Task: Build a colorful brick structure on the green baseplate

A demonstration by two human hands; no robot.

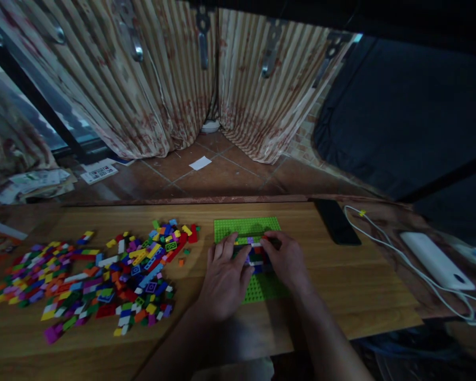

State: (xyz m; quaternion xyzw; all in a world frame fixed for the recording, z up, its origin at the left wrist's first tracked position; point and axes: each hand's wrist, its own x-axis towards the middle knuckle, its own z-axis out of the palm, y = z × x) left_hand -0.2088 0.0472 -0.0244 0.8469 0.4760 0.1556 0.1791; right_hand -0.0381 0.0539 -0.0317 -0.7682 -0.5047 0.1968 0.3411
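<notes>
We start at the left, far from the green baseplate (246,228). A big pile of loose bricks (99,275) lies there on the wooden table (341,296), in many colours.

Next comes our left hand (224,280). It lies flat on the near left part of the baseplate, fingers spread a little and pressing on the small brick build (256,255). It is not wrapped around anything.

The build sits in the middle of the baseplate. We think these bricks are light, hard and a bit smooth. They can pop off if we tug, so we should pinch them by the sides and push straight down.

Our right hand (285,262) is curled over the right end of the build, fingertips touching it.

Right of the baseplate lie a black phone (337,222) and a white power bank (436,260) with its cable (384,246).
</notes>
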